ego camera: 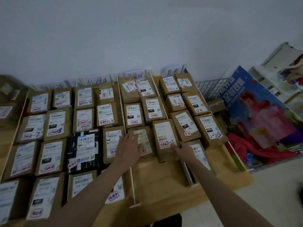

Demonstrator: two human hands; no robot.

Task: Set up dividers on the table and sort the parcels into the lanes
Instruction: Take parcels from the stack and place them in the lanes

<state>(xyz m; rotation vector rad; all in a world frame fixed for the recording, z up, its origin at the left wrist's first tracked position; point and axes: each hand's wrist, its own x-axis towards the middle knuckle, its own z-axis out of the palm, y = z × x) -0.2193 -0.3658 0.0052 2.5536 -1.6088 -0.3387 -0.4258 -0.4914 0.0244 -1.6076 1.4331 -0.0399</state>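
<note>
Head view: wooden table [164,181] against a white wall [147,30]; left hand [129,148] flat, right hand [180,149] gripping a parcel [164,138].

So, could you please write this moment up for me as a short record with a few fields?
setting: table against a white wall, parcels in lanes between white dividers
lanes: four, each with a handwritten sign at the wall end
left hand: flat on a parcel in the third lane
right hand: grips the near end of the next parcel
odd one out: black parcel in the second lane
right of table: wire basket, blue box
</note>
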